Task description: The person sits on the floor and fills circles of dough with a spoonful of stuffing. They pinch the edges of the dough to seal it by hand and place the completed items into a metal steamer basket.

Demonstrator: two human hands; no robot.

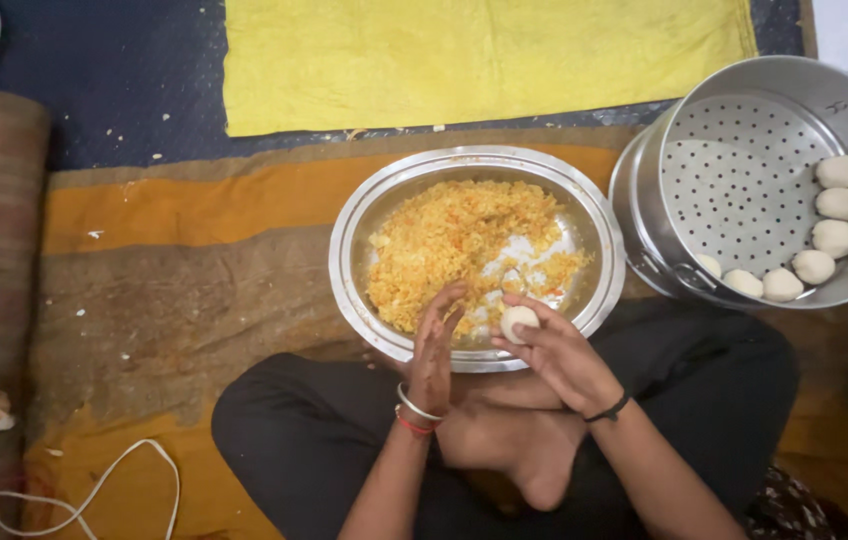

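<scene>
Overhead, from the head camera, we list the following.

Item one: a dough ball (518, 322), small, round, pale cream, smooth-skinned. We find it in our right hand (556, 352), pinched between thumb and curled fingertips, just above the near rim of the steel bowl (599, 290).

Item two: our right hand, fingers closed around the dough ball, a dark band at the wrist.

Item three: our left hand (434, 352), fingers loosely extended and close together, tips dipping over the bowl's near edge and touching the filling (449, 245). We cannot tell whether it grips anything. Bangles sit at its wrist.

Item four: the steel bowl, wide, oval-looking and shiny, resting on the floor mat (174, 215) just before our crossed legs. It holds the filling, an orange-yellow crumbly mix heaped to the left, bare metal showing on the right.

Item five: a perforated steamer pot (744, 170), tilted, just to the right of the bowl. Shaped dumplings (837, 204), pale and rounded, line its right and lower rim.

Item six: a yellow cloth (484, 55) spread beyond the bowl.

Item seven: a white cord (104, 485) looped at lower left.
</scene>
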